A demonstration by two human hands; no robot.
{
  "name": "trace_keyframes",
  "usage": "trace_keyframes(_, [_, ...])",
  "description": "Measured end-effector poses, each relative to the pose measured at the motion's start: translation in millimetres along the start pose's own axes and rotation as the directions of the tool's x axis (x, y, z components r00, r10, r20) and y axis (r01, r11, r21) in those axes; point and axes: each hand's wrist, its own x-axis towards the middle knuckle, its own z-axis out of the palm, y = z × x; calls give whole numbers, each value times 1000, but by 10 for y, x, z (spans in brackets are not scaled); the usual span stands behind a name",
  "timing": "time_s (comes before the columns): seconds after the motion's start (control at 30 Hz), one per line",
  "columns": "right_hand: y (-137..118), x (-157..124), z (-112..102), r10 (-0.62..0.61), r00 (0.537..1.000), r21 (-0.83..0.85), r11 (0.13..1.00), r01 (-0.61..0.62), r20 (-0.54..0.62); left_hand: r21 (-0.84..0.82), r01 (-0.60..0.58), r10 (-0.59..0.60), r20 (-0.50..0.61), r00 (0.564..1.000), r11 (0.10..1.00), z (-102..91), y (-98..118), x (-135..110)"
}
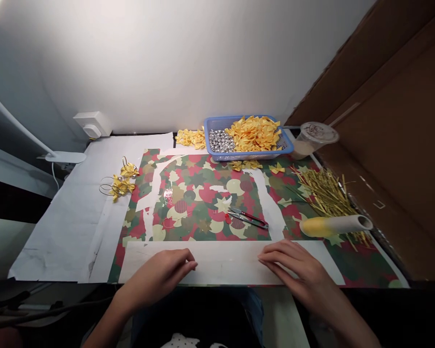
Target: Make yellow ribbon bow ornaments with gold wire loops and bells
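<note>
Two hands — left hand (155, 278), right hand (297, 270) — are lying open, gripping nothing, on a white card strip (224, 263) running side to side.

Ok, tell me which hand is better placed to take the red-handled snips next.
Probably the right hand: its fingertips rest on the white paper strip close below the red-handled snips, while the left hand sits farther off on that strip.
</note>
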Motion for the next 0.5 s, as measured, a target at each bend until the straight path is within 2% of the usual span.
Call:
trace_keyframes(0.23, [208,-256,-213,159,984,-69,984,-165,-78,-36,127,-127,-17,992,991,-139,-133,-110])
trace_keyframes(0.5, [353,-422,-262,121,974,-157,976,-151,-189,-46,173,-177,-90,980,984,-248,-181,-153])
